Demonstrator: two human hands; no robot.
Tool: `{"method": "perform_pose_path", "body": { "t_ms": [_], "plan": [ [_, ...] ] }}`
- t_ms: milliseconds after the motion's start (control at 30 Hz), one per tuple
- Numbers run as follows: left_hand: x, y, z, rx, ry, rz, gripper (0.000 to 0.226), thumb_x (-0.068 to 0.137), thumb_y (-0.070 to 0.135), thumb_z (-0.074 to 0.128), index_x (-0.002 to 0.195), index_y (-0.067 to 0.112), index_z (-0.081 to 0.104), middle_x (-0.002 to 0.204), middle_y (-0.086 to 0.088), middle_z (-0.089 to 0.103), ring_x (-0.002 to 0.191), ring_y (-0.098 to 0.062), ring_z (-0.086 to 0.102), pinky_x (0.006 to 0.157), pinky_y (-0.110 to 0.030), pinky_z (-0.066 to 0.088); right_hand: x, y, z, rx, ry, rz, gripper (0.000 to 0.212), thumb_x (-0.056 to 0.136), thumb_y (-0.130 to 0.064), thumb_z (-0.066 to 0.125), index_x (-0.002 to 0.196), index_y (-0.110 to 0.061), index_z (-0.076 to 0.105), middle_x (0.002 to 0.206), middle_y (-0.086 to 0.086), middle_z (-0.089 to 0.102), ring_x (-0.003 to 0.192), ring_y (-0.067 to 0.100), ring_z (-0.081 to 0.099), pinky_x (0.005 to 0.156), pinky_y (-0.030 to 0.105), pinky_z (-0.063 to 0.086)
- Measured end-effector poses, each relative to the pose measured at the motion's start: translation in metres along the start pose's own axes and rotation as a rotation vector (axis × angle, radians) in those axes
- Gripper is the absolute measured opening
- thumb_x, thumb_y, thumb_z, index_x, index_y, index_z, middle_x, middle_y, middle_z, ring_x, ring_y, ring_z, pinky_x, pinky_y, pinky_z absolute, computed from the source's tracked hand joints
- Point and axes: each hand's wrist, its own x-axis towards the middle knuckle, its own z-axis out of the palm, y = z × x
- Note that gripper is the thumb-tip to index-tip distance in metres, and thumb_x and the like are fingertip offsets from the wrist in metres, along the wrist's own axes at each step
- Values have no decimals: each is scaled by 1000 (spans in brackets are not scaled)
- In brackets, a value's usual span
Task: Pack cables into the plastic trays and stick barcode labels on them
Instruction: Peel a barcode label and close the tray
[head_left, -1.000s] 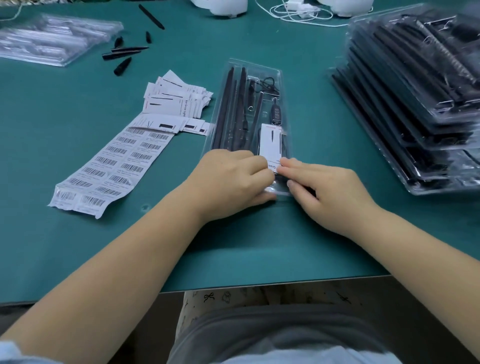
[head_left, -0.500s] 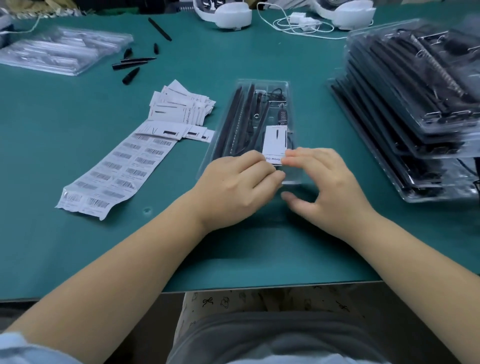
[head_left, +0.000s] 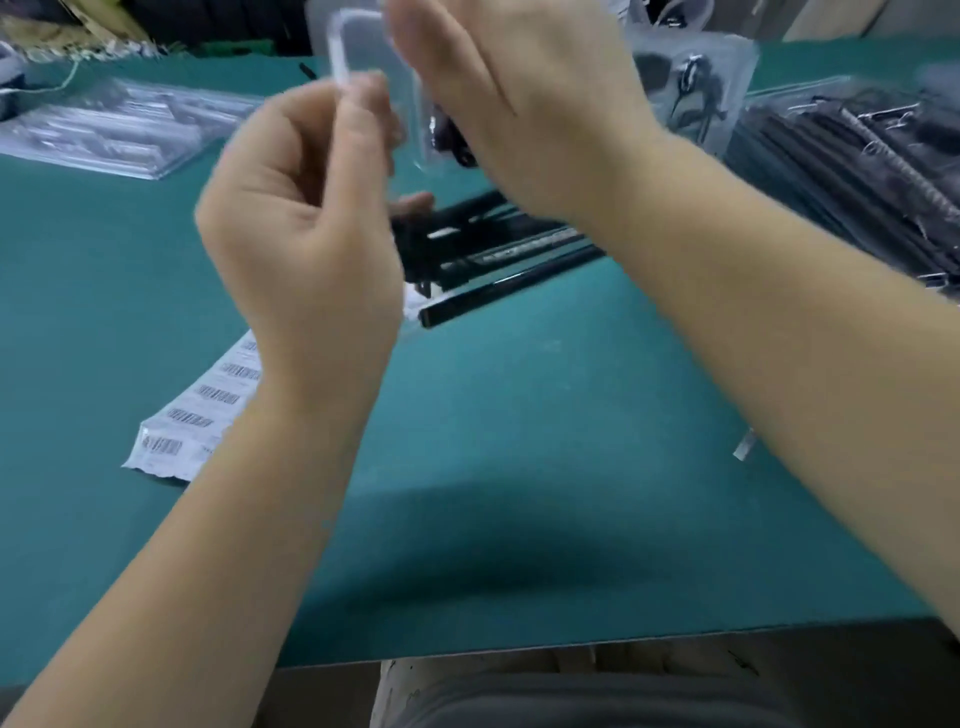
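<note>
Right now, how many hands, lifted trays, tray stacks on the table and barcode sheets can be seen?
Hands, left hand and right hand: 2
Lifted tray: 1
Tray stacks, empty stack and packed stack: 2
Barcode sheet: 1
Total: 6

Raised clear tray (head_left: 374, 62) motion-blurred, top cut by frame edge, right hand (head_left: 519, 104) hiding its middle

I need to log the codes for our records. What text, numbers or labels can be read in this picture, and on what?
No text reads legibly.
White sheet of barcode labels on the green table: bars show, digits too blurred to read.
Long black sticks in the lifted clear plastic tray: pale markings, smeared by motion, unreadable.
Stack of packed clear trays at right: nothing readable.
</note>
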Motion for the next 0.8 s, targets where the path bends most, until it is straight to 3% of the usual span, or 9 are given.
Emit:
{"method": "perform_pose_path", "body": {
  "t_ms": [67,167,300,367,433,600,667,733,800],
  "plan": [
    [17,-3,-10,-105,11,-209,18,89,12,61,73,12,68,65,3,66,65,-13,57,66,-29,49,20,-4,13,-209,-192,9,45,102,-40,14,94,-18,53,82,13,50,74,31,45,71,40,40],
    [24,-13,-24,-147,0,-580,23,90,14,61,67,17,67,65,5,67,64,-8,58,62,-24,46,29,-11,34,-151,-405,104,46,103,-43,13,67,-23,33,64,2,37,66,26,41,64,34,38],
    [15,-36,-42,-204,26,-916,20,89,13,62,69,13,63,60,5,66,53,-4,59,51,-15,45,13,-14,67,-100,-580,190,52,103,-40,13,78,-11,47,66,1,40,66,25,46,57,34,31],
    [11,-49,-53,-150,-13,-991,18,87,16,63,70,12,62,62,3,64,55,-6,61,51,-16,47,2,-17,80,-159,-659,172,40,104,-31,16,111,-12,50,68,0,37,72,30,47,54,33,30],
    [9,-60,-64,-48,-114,-1046,16,84,20,65,71,11,62,63,2,64,58,-9,61,52,-20,46,-7,-20,90,-192,-735,143,37,101,-18,24,135,-17,38,69,0,32,64,27,39,48,32,26],
    [8,-72,-75,89,-269,-1101,10,73,20,73,69,12,68,68,2,68,69,-10,62,73,-24,42,-24,-20,106,-146,-848,204,40,93,-11,33,133,-14,35,72,-2,29,79,29,39,47,32,23],
    [7,-76,-73,106,-261,-1117,12,80,14,69,69,12,65,66,3,67,69,-4,61,70,-14,41,-30,-21,109,-143,-854,232,48,94,-12,33,142,-16,28,81,-1,31,81,29,36,49,34,27],
    [5,-81,-72,113,-284,-1180,11,83,12,66,73,10,63,63,4,68,81,-9,50,71,-17,37,-37,-23,111,-148,-867,252,54,95,-11,32,147,-18,22,88,1,31,82,29,36,53,35,31],
    [3,-85,-72,136,-311,-1220,8,84,12,64,77,10,61,58,5,67,83,-15,42,65,-18,35,-43,-24,114,-156,-877,272,55,93,-9,33,146,-18,24,80,-2,30,77,28,37,49,33,29]
  ]
}}
